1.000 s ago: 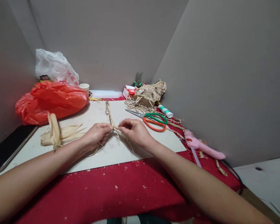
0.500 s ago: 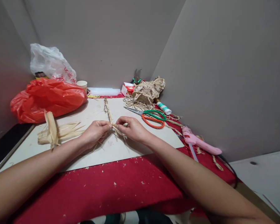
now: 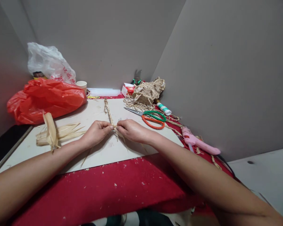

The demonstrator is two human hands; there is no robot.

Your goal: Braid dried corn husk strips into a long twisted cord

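Note:
A thin braided cord of pale husk (image 3: 109, 112) runs away from me over the white board (image 3: 103, 156). At its near end my left hand (image 3: 99, 132) pinches the strands between thumb and fingers. My right hand (image 3: 129, 129) is closed on the same end, just to the right, the fingertips almost touching. Loose thin strands hang below both hands. Flat dry husks (image 3: 51, 131) lie on the board to the left of my left hand. Scissors with green and orange handles (image 3: 153, 117) lie beyond my right hand.
Left: a red plastic bag (image 3: 47, 100), a clear bag (image 3: 49, 62), a dark phone (image 3: 8, 144), and a paper cup (image 3: 81, 84). Right: coiled cord (image 3: 148, 91), a glue stick (image 3: 164, 109), and a pink glue gun (image 3: 199, 142). A red cloth (image 3: 103, 191) covers the near edge.
My right hand has closed its raised fingers and turned more palm-down over the strands. A strand now shows below my left wrist. The view has shifted slightly.

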